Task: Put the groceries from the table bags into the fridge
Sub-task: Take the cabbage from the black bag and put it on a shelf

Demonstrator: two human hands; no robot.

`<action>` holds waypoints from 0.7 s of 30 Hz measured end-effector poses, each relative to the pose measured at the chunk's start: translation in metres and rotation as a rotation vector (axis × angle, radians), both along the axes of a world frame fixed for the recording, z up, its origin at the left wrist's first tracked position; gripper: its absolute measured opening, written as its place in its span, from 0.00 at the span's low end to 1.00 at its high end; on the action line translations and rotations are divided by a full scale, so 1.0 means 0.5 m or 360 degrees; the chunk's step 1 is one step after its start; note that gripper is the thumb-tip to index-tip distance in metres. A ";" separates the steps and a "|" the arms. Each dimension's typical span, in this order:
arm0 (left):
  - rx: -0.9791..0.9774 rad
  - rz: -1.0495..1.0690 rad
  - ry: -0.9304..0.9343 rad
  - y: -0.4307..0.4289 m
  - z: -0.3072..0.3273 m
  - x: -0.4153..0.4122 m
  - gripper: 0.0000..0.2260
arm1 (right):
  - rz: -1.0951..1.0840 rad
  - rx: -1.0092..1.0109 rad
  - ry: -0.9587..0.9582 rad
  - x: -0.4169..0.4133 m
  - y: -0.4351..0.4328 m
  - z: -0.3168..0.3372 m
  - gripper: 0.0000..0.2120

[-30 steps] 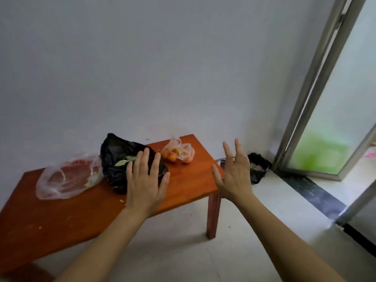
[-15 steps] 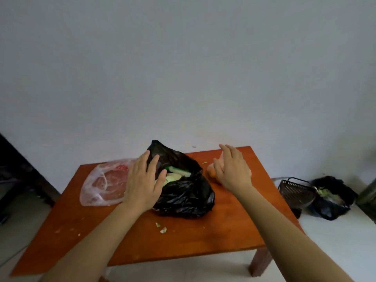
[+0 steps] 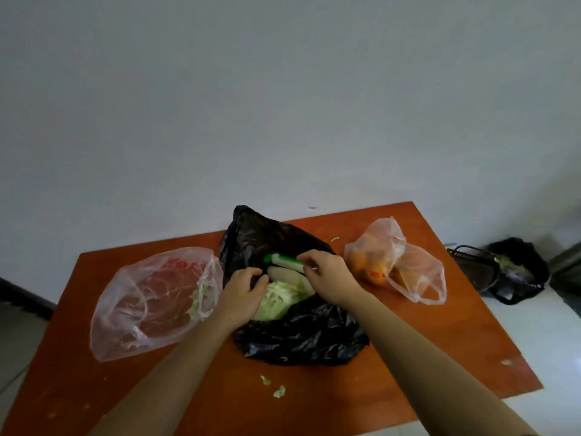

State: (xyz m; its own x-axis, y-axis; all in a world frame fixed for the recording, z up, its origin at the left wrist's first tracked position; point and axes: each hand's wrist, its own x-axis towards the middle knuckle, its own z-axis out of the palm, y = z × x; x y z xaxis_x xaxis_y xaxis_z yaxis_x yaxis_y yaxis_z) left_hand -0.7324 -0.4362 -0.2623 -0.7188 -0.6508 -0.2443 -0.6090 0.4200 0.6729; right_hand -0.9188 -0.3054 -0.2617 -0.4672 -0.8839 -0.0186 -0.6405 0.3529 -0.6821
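A person leans over a low orange-brown wooden surface (image 3: pixel 440 341) set against a plain grey wall, both bare forearms reaching into an open black plastic bag (image 3: pixel 298 335) at its middle. Inside the bag's mouth lie a pale green cabbage (image 3: pixel 276 302), a long pale vegetable (image 3: pixel 290 274) just behind it, and a white stick with a green end (image 3: pixel 283 261) farthest back.

The right grip (image 3: pixel 330 278), a bare hand, is curled over the bag's opening, with thumb and forefinger pinched on the near end of the white stick. The left grip (image 3: pixel 242 291) sits at the bag's left edge, touching the cabbage, fingers curled inward; whether they have hold of the black plastic, the cabbage or nothing cannot be told.

Left of the black bag, touching it, lies a clear bag (image 3: pixel 151 303) holding something reddish and a few pale green shreds. To the right, apart from the black bag, a second clear bag (image 3: pixel 393 262) holds oranges. Two leaf scraps (image 3: pixel 278 391) lie on the surface near its front edge. On the floor to the right stand a dark basket (image 3: pixel 474 265) and another black bag (image 3: pixel 518 269)
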 end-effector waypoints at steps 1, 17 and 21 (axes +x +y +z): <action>0.0054 -0.0027 -0.0063 -0.020 -0.022 -0.005 0.21 | -0.0053 0.0041 -0.0069 0.001 -0.018 -0.008 0.14; 0.1014 0.0287 -0.0609 -0.087 -0.185 -0.052 0.39 | -0.0235 0.1224 -0.0925 0.082 -0.034 -0.116 0.48; 0.0999 0.0318 -0.0559 -0.078 -0.185 -0.047 0.37 | -0.0263 0.1114 -0.1116 0.090 -0.031 -0.117 0.47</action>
